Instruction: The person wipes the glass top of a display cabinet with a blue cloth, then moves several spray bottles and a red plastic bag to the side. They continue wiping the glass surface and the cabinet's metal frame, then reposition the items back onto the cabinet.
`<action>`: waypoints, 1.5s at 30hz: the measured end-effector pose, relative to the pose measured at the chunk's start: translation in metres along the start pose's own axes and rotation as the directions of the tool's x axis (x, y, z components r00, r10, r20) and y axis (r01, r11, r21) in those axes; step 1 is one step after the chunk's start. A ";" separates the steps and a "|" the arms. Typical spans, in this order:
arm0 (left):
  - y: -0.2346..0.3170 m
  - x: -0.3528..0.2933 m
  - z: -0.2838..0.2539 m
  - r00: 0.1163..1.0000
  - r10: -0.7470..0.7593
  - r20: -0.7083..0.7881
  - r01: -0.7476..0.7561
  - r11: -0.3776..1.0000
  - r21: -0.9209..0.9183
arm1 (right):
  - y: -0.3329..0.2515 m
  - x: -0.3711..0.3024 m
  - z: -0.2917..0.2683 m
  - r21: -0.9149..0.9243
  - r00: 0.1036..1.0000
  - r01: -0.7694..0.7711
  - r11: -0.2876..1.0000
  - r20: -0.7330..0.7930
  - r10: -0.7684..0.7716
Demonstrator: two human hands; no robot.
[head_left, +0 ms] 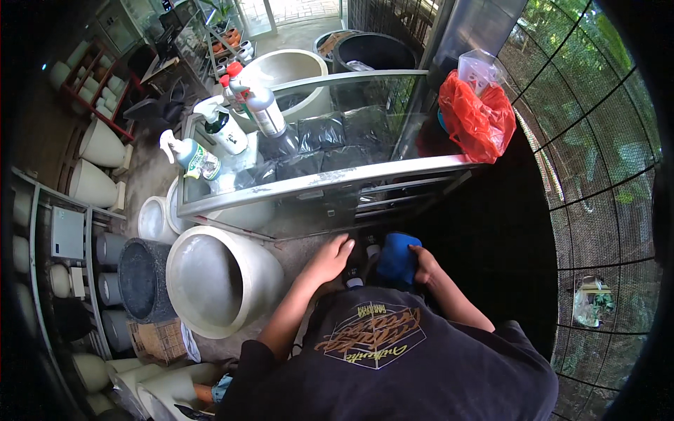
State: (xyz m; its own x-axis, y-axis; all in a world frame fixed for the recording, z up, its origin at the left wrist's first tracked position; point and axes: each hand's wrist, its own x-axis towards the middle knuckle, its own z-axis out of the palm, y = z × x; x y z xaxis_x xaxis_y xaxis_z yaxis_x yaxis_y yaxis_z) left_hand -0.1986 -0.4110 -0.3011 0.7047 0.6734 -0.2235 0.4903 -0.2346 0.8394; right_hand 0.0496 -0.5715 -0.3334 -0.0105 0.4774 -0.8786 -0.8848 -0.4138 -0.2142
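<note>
My right hand [423, 265] is closed on the edge of a blue cloth [398, 258], which hangs bunched in front of my body. To its left, my left hand [328, 262] is in the air with its fingers loosely bent and slightly apart, and nothing shows in it. It is close to the lower front of a glass case with a metal frame [330, 177]. Below the hands, my dark shoes [372, 248] are partly visible. The fingers of my right hand are partly hidden behind the cloth.
Spray bottles [226, 132] and a red-capped bottle [265, 112] stand on the case, above black-wrapped packs [321, 133]. A red plastic bag [477, 116] sits at its right end. A large pale pot [210, 281] and a dark pot [144, 279] are at left; wire mesh [597, 196] borders the right.
</note>
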 end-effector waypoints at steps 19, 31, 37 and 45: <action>0.005 -0.012 0.008 0.904 -0.193 0.381 0.426 0.479 -0.768 | 0.009 -0.054 0.072 -0.142 0.941 0.150 0.978 0.326 -0.097; 0.011 0.017 0.010 0.929 0.029 0.369 0.360 0.155 -0.920 | -0.038 -0.034 0.079 -0.508 0.862 0.483 0.713 0.421 -0.283; 0.010 0.030 0.025 0.956 -0.048 0.288 0.292 0.147 -0.945 | -0.064 -0.071 0.102 -0.644 0.523 0.761 0.078 0.538 -0.661; 0.052 0.039 0.031 0.938 -0.073 0.340 0.340 0.000 -0.940 | -0.062 -0.135 0.138 -0.412 -0.464 0.449 -0.793 0.650 -0.601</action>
State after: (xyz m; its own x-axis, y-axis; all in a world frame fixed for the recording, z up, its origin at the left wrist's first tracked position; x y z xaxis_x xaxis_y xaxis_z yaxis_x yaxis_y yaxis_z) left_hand -0.1301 -0.4184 -0.2815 0.7993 0.4105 -0.4389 -0.2424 0.8885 0.3896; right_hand 0.0414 -0.5031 -0.1425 0.2341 0.5312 0.8143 0.8886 0.2230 -0.4009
